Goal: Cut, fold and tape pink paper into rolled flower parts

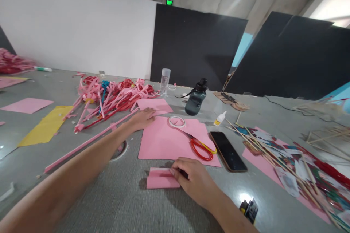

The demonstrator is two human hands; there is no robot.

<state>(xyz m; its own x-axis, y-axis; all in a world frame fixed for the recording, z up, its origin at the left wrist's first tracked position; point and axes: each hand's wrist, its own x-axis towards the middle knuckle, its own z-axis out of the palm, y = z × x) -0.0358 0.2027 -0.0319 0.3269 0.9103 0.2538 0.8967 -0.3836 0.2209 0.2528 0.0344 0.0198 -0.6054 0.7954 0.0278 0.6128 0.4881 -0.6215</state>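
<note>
My right hand [193, 178] pinches the right end of a small folded piece of pink paper [161, 181] near the front of the table. A pale strip runs along that paper's upper edge. My left hand [143, 118] reaches forward, its fingers stretched out at the edge of a pink sheet [161, 106]; whether it presses on the sheet is unclear. Between the hands lies a larger pink sheet [158, 142]. On it rest a roll of tape [177, 121] and scissors [201, 149] with red and yellow handles. Another tape roll [120, 151] is partly hidden by my left forearm.
A phone [228, 151], a glue bottle [220, 118], a dark water bottle [196, 98] and a clear bottle [164, 82] stand or lie beyond. Pink and red paper flowers [117, 94] are heaped left. Thin sticks [273, 156] and scraps cover the right side.
</note>
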